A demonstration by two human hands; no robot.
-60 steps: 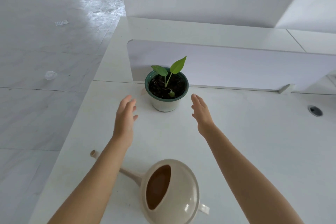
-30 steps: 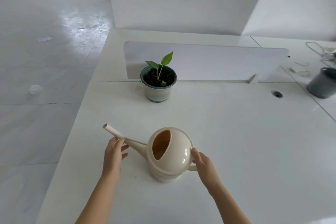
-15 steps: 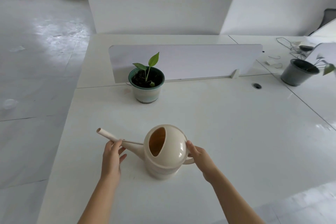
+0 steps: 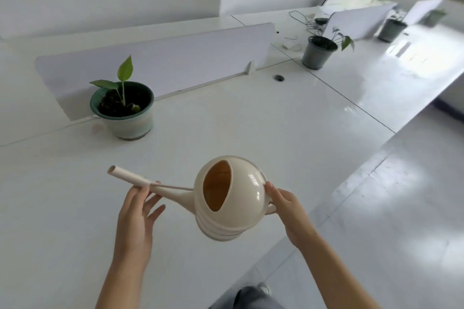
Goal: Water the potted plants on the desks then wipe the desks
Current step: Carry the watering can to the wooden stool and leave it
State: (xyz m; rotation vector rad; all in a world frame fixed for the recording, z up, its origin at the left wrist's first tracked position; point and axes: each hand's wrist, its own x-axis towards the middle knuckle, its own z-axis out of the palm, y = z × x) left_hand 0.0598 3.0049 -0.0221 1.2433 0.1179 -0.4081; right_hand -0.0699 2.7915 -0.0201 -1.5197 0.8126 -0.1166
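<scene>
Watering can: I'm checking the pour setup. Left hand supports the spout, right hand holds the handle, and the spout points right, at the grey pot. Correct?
No: the head view shows the watering can with its spout pointing left, away from the grey pot. Left hand and right hand are as stated.

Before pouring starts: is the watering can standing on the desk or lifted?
Lifted, apparently: the watering can is tilted, its base off the desk, right hand gripping the handle, left hand supporting the spout.
</scene>
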